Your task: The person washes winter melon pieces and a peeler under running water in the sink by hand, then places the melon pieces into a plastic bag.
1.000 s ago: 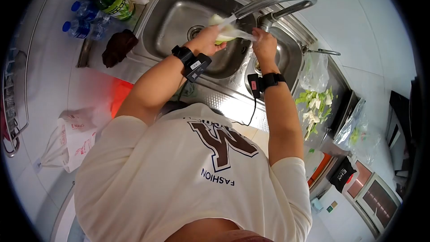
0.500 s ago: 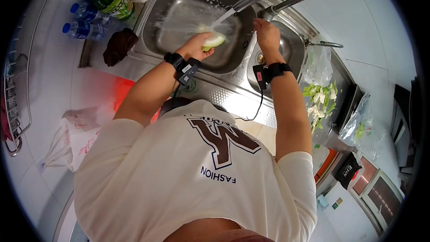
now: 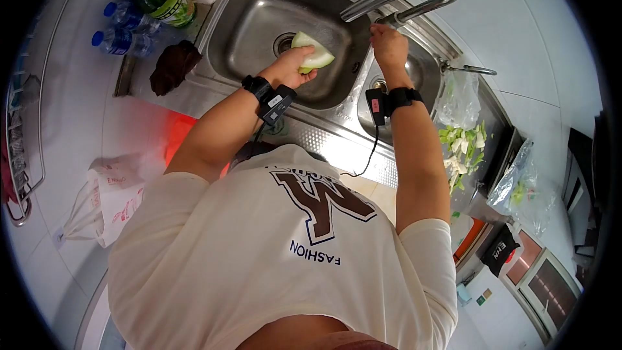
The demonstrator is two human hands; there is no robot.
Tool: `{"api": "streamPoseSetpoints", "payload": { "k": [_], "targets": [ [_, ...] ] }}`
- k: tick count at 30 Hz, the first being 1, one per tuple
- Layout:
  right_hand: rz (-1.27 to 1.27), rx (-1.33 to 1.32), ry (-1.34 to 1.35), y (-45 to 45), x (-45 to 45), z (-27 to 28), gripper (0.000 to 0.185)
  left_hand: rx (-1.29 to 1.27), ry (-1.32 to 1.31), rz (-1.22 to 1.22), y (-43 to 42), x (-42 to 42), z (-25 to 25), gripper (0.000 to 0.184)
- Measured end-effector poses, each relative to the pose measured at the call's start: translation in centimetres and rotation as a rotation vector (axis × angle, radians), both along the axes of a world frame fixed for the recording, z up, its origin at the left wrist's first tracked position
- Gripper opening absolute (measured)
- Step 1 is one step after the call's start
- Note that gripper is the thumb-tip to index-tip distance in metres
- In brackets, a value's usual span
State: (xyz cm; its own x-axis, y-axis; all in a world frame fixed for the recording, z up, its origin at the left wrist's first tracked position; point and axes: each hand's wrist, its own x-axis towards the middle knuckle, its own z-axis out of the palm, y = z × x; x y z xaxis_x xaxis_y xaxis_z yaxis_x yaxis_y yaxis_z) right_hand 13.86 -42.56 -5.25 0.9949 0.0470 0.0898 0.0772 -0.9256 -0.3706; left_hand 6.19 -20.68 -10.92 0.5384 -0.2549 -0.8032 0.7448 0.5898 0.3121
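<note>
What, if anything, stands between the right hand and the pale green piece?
Nothing visible blocks the right hand from the pale green piece in the left hand. The sink divider lies below the gap; the faucet spout ends near it, its height hard to judge.

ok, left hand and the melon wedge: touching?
Touching. The head view shows the left hand gripping the melon wedge, fingers against its surface.

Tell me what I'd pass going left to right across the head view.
White plastic bag with red print, crumpled dark brown cloth-like item, pale green-and-white wedge held in the left hand, right hand, chopped green-and-white vegetable pieces.
</note>
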Motion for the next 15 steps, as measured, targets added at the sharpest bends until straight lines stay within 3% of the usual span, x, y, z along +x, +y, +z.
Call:
{"api": "streamPoseSetpoints", "payload": {
  "k": [4, 15],
  "targets": [
    [0.057, -0.008, -0.067, -0.1, -0.5, -0.1, 0.024, -0.017, -0.020, -0.012, -0.3, 0.2, 0.3, 0.026],
    [0.016, 0.199, 0.086, -0.6, -1.6, -0.3, 0.022, -0.011, -0.052, -0.039, -0.9, 1.2, 1.4, 0.023]
  ]
}}
